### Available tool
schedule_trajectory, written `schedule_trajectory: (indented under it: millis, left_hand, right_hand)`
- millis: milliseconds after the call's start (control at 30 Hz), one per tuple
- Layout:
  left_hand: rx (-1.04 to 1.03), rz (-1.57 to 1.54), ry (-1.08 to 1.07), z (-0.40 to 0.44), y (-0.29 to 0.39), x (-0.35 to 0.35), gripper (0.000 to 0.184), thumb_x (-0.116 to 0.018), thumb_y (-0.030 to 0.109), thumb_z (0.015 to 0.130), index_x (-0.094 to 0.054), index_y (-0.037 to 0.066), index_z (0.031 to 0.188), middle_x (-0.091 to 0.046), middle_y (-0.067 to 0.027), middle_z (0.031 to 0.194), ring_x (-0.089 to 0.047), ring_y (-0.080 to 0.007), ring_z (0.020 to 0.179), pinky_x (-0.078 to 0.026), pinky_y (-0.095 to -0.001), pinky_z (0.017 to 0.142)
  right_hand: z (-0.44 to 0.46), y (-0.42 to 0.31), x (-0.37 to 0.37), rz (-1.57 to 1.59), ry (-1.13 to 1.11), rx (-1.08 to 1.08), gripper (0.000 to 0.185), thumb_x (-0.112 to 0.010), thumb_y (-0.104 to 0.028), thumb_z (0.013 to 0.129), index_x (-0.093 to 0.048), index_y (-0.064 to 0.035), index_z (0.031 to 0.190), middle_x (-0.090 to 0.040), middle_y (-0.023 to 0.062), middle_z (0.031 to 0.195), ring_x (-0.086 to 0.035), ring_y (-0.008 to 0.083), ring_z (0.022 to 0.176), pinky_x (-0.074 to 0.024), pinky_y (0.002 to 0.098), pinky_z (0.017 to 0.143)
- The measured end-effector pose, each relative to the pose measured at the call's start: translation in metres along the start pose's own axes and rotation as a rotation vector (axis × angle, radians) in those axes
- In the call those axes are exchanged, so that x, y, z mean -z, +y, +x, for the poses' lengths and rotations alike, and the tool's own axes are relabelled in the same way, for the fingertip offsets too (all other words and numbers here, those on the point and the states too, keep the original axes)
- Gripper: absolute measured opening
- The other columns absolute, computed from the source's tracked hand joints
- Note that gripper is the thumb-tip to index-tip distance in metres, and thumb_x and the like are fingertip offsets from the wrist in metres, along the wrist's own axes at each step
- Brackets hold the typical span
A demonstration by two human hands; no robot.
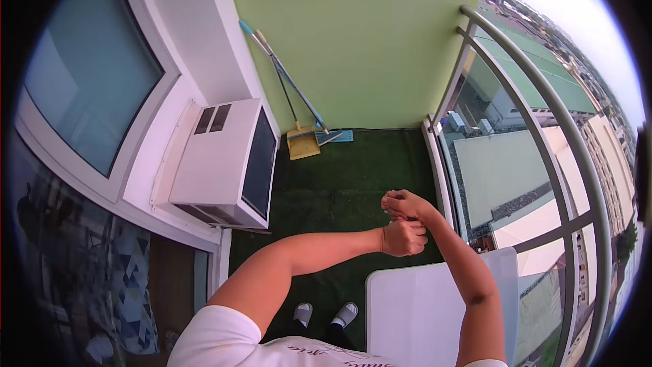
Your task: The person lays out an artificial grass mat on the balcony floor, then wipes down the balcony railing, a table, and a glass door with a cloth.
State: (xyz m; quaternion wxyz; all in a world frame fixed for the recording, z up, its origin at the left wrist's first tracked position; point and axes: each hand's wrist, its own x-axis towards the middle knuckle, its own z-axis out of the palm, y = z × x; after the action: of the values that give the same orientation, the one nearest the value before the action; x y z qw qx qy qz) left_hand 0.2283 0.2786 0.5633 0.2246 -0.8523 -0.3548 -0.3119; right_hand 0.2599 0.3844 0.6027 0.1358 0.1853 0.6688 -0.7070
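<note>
White table (435, 306) nearest. Beyond its far edge, left hand (405, 238) closed in a fist; right hand (409, 206) adjacent, fingers curled. Any grip cannot be determined. Yellow dustpan (303, 144) stands farther off, near green wall (367, 47).

A white, round-cornered table (421, 306) stands beside the railing (558, 100).
</note>
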Motion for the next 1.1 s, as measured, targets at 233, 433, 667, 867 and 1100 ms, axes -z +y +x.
schedule_trajectory:
  millis: [233, 433, 667, 867, 1100]
  left_hand:
    - [-0.005, 0.155, -0.376, -0.034, -0.019, -0.049, 0.009, -0.06, 0.014, 0.062, -0.062, 0.013, 0.054, -0.06, -0.0027, 0.065, -0.06, -0.0202, 0.071, -0.05, -0.0336, 0.069]
    - [0.33, -0.228, -0.333, -0.06, -0.043, -0.125, 0.011, -0.058, 0.01, 0.065, -0.067, 0.009, 0.061, -0.067, -0.0091, 0.07, -0.064, -0.0274, 0.071, -0.051, -0.039, 0.069]
    - [0.562, -0.423, -0.192, -0.066, -0.033, -0.103, 0.018, -0.051, 0.014, 0.078, -0.064, 0.004, 0.084, -0.066, -0.0124, 0.087, -0.061, -0.0276, 0.082, -0.047, -0.0393, 0.078]
    - [0.75, -0.62, -0.294, -0.072, -0.02, -0.031, 0.007, -0.053, 0.015, 0.084, -0.054, 0.008, 0.083, -0.056, -0.0085, 0.08, -0.054, -0.0226, 0.082, -0.044, -0.0357, 0.08]
    - [0.636, 0.003, 0.1, -0.122, 0.0, 0.096, 0.03, -0.052, 0.007, 0.089, -0.054, 0.004, 0.118, -0.054, -0.0117, 0.11, -0.05, -0.028, 0.103, -0.04, -0.0396, 0.085]
  right_hand:
    - [0.049, 0.045, 0.016, -0.743, 0.412, 0.232, 0.02, -0.056, -0.018, 0.09, -0.056, 0.0009, 0.082, -0.056, 0.0095, 0.06, -0.056, 0.0194, 0.053, -0.0439, 0.0354, 0.05]
    - [0.064, 0.053, 0.02, -0.991, 0.567, 0.269, 0.022, -0.053, -0.018, 0.09, -0.052, 0.0033, 0.087, -0.062, 0.0282, 0.076, -0.063, 0.0432, 0.076, -0.0491, 0.0503, 0.062]
    - [0.08, 0.076, 0.008, -1.101, 0.569, 0.278, 0.023, -0.047, -0.02, 0.094, -0.045, 0.0018, 0.101, -0.063, 0.0287, 0.081, -0.062, 0.0466, 0.078, -0.0512, 0.0526, 0.066]
    - [0.085, 0.069, -0.035, -1.002, 0.601, 0.223, 0.023, -0.044, -0.019, 0.096, -0.042, 0.002, 0.104, -0.064, 0.0257, 0.088, -0.062, 0.0453, 0.083, -0.0514, 0.0492, 0.074]
    - [0.065, 0.035, -0.03, -0.186, 0.342, 0.17, 0.031, -0.04, -0.022, 0.1, -0.055, 0.0051, 0.103, -0.064, 0.0171, 0.076, -0.069, 0.0231, 0.073, -0.0516, 0.0341, 0.046]
